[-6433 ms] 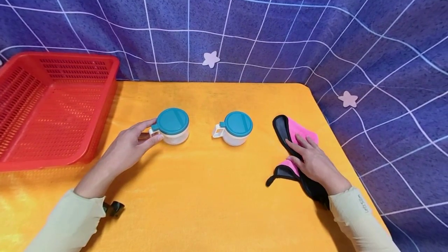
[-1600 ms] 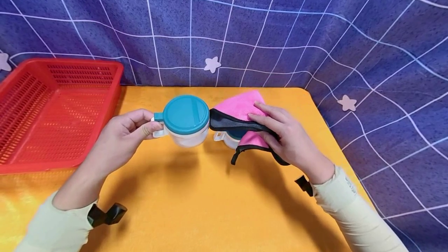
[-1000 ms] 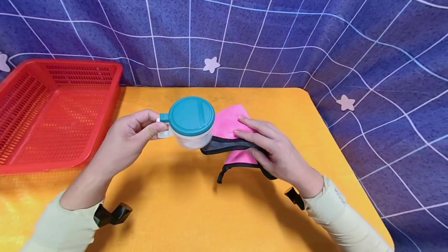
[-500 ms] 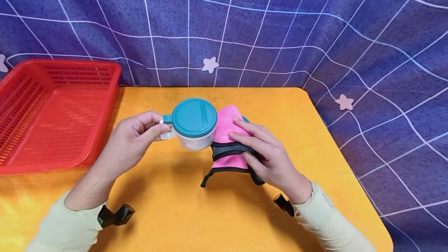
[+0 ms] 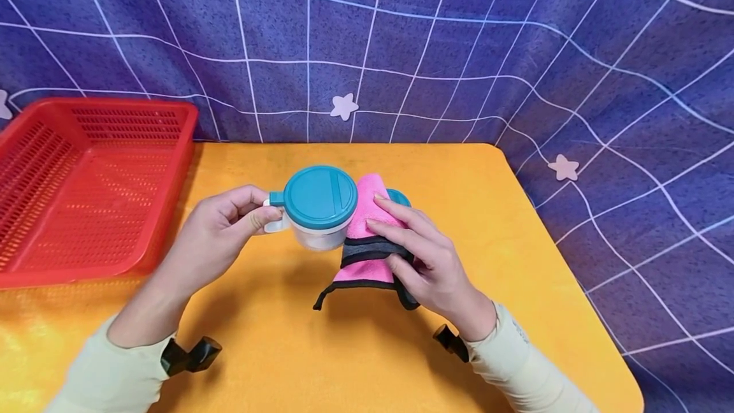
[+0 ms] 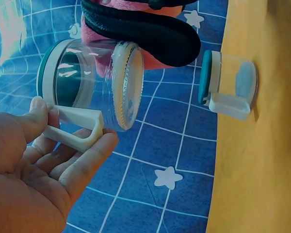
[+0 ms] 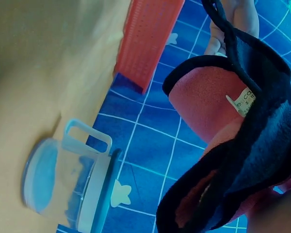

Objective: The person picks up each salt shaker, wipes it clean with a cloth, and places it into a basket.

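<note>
We see the left hand [image 5: 223, 225] with thumb and fingers closed on the white handle [image 6: 82, 117] of a clear jar [image 6: 101, 80], holding it up off the desk [image 5: 516, 260], roughly upright, its teal lid [image 5: 320, 196] on top. Just right of the jar, the right hand [image 5: 427, 250] grips a pink cloth [image 5: 367, 212] with dark trim – fingers bent over the folds – and the cloth sits against the jar's right side, one trimmed corner drooping nearer to us than the jar. To the right of the jar, partly hidden from our head view by the cloth, a second jar [image 6: 232, 77] stands upright on the desk. Well to the jar's left we have a red basket [image 5: 129, 190]; beyond the jar hangs a blue curtain [image 5: 281, 24] with white grid lines and pale stars [image 5: 344, 107].
</note>
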Tool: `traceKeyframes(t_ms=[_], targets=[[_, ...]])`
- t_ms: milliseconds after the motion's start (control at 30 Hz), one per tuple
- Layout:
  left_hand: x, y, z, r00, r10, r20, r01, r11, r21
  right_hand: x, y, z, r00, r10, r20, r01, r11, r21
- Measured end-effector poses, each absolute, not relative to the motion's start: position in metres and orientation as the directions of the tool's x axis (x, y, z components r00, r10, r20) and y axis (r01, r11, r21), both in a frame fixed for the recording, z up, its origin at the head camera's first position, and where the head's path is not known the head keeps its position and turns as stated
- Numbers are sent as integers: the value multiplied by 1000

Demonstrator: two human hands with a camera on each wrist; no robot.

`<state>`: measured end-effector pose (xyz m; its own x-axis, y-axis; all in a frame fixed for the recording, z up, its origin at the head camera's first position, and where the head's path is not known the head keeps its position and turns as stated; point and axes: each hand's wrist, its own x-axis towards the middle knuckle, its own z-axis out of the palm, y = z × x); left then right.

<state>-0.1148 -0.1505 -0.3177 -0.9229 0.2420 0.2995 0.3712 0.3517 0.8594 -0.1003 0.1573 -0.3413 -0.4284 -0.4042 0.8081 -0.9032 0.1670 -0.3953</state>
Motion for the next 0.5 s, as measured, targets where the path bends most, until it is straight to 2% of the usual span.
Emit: traceKeyframes(t_ms=[233,500], targets=[[-115,-150,-320,-918,254,306,382,346,857,-104,155,-335,-392,-409,824,-920,174,-351],[-114,-152,-323,-911,254,324,398,335,854,-113,156,-329,-304,-458,835,-940,286,-185]])
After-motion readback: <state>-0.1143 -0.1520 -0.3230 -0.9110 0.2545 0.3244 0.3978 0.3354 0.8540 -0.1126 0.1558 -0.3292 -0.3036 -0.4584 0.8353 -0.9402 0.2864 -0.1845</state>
